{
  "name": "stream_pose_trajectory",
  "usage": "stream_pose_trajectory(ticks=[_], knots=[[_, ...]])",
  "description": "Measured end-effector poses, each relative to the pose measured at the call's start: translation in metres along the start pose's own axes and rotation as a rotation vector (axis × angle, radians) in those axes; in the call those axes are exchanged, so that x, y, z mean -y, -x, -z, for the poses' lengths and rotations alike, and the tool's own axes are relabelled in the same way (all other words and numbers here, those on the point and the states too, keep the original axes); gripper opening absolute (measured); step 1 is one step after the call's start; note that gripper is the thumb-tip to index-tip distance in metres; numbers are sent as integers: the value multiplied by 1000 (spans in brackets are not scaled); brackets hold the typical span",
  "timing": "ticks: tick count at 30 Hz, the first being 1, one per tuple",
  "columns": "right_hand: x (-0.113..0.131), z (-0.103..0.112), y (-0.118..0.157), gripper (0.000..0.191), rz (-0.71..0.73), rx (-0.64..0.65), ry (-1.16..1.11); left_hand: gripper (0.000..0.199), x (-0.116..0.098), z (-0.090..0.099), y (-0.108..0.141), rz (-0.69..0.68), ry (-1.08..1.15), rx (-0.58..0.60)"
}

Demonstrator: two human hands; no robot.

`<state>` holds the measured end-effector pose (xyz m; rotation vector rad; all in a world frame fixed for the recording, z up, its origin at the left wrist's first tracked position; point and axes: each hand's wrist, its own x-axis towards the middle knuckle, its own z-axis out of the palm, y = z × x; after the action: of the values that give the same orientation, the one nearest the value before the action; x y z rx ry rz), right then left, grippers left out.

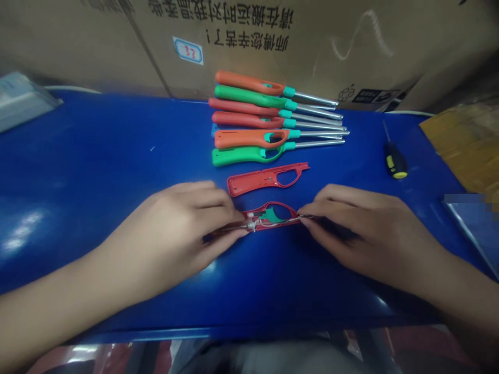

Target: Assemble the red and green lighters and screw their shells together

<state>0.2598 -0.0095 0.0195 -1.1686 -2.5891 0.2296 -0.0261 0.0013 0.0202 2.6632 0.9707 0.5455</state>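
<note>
An open red lighter half-shell (pixel 291 209) lies between my hands, with a green trigger (pixel 268 214), a white wire and small clear parts inside. My left hand (pixel 191 223) is closed around the shell's handle end, fingertips by the clear part. My right hand (pixel 351 223) pinches the narrow front end, where the wire runs; the fingers partly hide what is there. Just beyond lies a second red half-shell (pixel 253 182), flat on the blue table (pixel 117 156).
Several assembled lighters (pixel 249 139) in orange, green and red lie stacked behind the shells. A black and yellow screwdriver (pixel 394 160) is at the right. A cardboard box (pixel 241 57) stands along the back, and a pale package (pixel 23 101) sits at the far left.
</note>
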Motion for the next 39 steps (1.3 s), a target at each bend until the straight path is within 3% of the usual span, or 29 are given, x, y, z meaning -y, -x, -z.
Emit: stream_pose_trajectory(ticks=[10,30,39], knots=[[-8,-3,-4,19,147,39,55,21,2,-4,7,101,88,67],[-6,-4,-3,17,135,10,72,20,3,-4,4,117,85,85],[-3,-12,-2,18,221,-2,48,21,2,-5,4,138,69,106]])
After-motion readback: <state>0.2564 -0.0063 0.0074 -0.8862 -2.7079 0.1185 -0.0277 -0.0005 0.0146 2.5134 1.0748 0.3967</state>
